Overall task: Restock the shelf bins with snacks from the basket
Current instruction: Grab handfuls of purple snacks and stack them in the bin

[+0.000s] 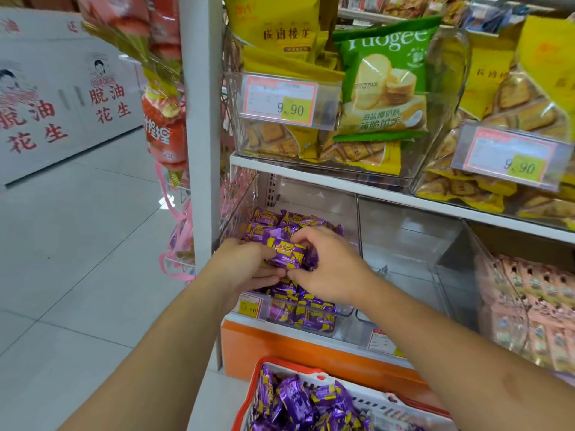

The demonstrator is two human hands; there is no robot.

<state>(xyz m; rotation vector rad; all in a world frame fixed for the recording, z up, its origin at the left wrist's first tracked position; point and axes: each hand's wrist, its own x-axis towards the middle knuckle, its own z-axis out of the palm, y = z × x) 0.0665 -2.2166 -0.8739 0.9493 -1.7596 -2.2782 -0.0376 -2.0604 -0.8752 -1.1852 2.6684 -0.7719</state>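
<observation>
Both hands are on it now: the left hand (245,262) and the right hand (326,265) meet at frame centre, fingers curled in and pinching a clutch of purple snack packs (286,255) between them, one pack riding on top with its red logo facing up. Two hands because these are small, slippery foil pillows, I'd say; a single grip would shed half of them. The bundle hangs just over the clear bin (311,306) at lower centre, already part-filled with the same purple-and-yellow wrappers, crinkled and glossy, heaped loose. That's the drop point, by the look of it, and the release looks close.

Widening out: the bin walls are see-through plastic, a price tag (249,307) clipped to the front edge. Just right of it sits a neighbouring clear bin (404,250) with nothing visible inside, and further right, pink packets (529,306) stacked upright. At bottom centre, the red-rimmed basket (298,367) waits below the shelf, plenty more purple packs in it, so the job looks well short of done. Upper right, a green biscuit bag (385,82) leans among yellow cracker bags (273,29).
</observation>
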